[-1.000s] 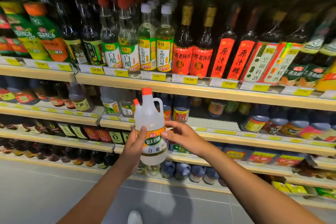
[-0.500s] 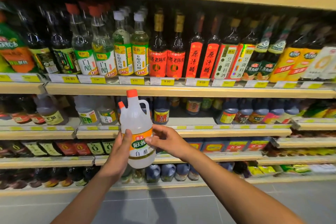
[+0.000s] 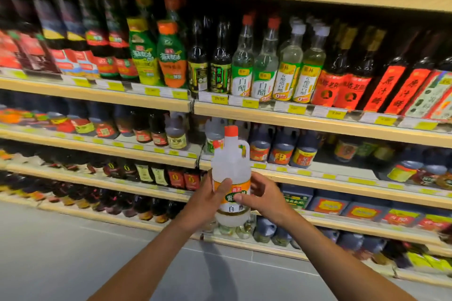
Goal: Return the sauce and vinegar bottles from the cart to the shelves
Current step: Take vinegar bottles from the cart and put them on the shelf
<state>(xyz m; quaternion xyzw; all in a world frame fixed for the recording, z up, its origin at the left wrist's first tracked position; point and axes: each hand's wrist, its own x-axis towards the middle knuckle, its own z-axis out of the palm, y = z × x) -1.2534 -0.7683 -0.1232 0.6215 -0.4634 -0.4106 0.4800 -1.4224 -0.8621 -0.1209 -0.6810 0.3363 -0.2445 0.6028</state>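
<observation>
translucent white plastic vinegar jug (image 3: 231,166), orange cap: upright, mid-air | left hand (image 3: 208,200) clasps it from 9 o'clock, right hand (image 3: 265,199) from 3, fingers (image 3: 242,199) curled on label | matching shelved jug (image 3: 212,133) at 12 o'clock, just behind

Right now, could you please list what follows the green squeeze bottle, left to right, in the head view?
Orange squeeze bottle, dark bottles, red-capped clear bottles, white-capped clear bottles, red-labelled dark bottles.

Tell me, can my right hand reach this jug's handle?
Probably yes: the handle sits bare on the right side of the jug, just above the right hand; the left hand grips it.
</observation>
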